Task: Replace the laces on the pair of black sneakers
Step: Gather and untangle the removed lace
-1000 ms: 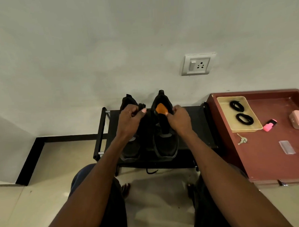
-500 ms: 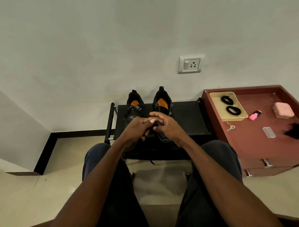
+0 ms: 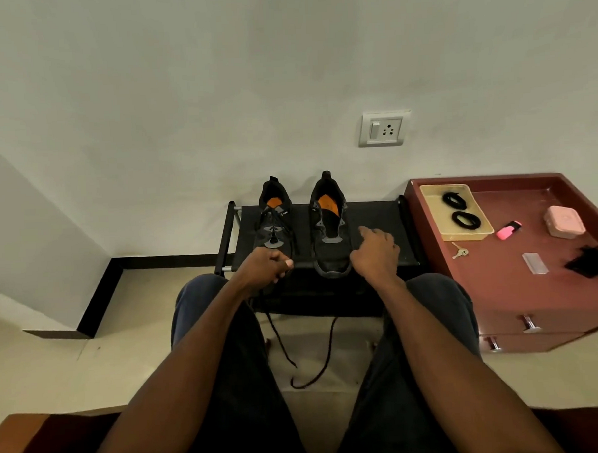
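Fingers of the left hand curl round the removed lace; right hand hangs relaxed, empty. Old-lace removal stage. Next: unlace the left sneaker.

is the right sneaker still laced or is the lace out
Out. The right sneaker shows bare eyelets and an open tongue, while the left sneaker shows crossed laces.

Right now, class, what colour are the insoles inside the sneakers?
Orange insoles, clearest in the head view.
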Demonstrator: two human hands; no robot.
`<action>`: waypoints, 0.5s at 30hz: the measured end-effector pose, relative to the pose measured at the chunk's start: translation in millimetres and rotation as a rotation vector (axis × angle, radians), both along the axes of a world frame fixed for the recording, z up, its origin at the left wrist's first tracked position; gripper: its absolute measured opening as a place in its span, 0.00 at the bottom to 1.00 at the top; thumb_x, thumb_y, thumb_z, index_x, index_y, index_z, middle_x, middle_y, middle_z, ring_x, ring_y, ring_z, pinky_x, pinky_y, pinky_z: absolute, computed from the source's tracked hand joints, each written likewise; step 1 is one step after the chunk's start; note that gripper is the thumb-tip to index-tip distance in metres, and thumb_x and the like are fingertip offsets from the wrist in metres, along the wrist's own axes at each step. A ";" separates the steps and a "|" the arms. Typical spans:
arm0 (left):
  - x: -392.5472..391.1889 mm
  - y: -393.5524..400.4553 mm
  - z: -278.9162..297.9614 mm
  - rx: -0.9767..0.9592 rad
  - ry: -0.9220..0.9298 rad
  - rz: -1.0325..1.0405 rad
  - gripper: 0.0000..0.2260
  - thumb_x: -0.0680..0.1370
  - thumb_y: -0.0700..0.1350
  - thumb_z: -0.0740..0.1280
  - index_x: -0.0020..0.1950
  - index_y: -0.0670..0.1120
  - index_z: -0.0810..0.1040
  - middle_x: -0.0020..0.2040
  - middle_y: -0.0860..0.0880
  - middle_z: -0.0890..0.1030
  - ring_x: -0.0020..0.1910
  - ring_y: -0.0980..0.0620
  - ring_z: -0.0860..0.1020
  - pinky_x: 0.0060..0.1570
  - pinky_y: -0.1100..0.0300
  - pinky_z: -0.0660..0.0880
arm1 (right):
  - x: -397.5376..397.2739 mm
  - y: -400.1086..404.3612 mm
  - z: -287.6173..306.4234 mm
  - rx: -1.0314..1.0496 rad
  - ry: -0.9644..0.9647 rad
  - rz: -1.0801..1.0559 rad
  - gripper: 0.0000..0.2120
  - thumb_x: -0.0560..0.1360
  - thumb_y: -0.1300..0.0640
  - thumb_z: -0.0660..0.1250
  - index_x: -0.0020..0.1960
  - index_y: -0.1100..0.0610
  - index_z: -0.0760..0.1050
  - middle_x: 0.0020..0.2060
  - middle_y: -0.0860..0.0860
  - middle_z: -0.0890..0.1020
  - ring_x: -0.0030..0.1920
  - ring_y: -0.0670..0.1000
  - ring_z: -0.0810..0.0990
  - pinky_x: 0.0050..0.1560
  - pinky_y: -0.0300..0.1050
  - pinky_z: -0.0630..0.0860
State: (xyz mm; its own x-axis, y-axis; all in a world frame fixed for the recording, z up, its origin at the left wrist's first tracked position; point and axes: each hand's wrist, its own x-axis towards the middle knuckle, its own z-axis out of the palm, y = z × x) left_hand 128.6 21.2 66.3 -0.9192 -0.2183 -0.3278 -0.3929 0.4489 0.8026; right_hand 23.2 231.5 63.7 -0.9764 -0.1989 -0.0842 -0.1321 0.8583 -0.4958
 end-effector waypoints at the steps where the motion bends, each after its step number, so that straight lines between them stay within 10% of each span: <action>1: 0.4 2.8 0.4 0.032 0.006 0.013 0.07 0.81 0.45 0.67 0.45 0.44 0.80 0.34 0.51 0.78 0.29 0.59 0.73 0.27 0.69 0.69 | 2.6 -4.2 3.0 -0.116 -0.071 0.091 0.29 0.73 0.65 0.66 0.74 0.55 0.70 0.69 0.55 0.75 0.65 0.56 0.75 0.61 0.48 0.73; 7: -3.7 19.6 -0.9 0.257 0.077 0.044 0.10 0.81 0.49 0.67 0.47 0.43 0.80 0.33 0.50 0.78 0.27 0.57 0.72 0.26 0.66 0.65 | 16.8 -31.3 -1.2 -0.384 -0.369 0.518 0.06 0.79 0.59 0.67 0.52 0.57 0.83 0.45 0.58 0.85 0.41 0.54 0.80 0.43 0.46 0.74; 13: -0.3 5.6 -3.3 0.309 -0.019 0.052 0.11 0.82 0.48 0.64 0.51 0.42 0.81 0.32 0.52 0.74 0.27 0.57 0.69 0.27 0.65 0.64 | -23.7 4.3 -4.1 -0.476 -0.048 -0.435 0.13 0.77 0.63 0.64 0.60 0.55 0.81 0.54 0.56 0.83 0.55 0.56 0.81 0.52 0.50 0.77; 15: 0.2 8.4 -4.1 0.331 -0.015 0.058 0.11 0.83 0.47 0.64 0.53 0.40 0.81 0.32 0.52 0.74 0.27 0.57 0.69 0.27 0.65 0.63 | -24.1 7.6 -6.6 -0.312 0.050 -0.372 0.24 0.75 0.66 0.65 0.70 0.55 0.74 0.65 0.57 0.77 0.66 0.58 0.75 0.64 0.56 0.74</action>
State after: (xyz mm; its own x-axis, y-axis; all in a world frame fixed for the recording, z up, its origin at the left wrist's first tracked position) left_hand 128.9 29.6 62.1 -0.9028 -0.1491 -0.4034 -0.4232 0.1418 0.8949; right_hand -1.0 239.1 57.1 -0.9874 0.1560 -0.0270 0.1250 0.6637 -0.7375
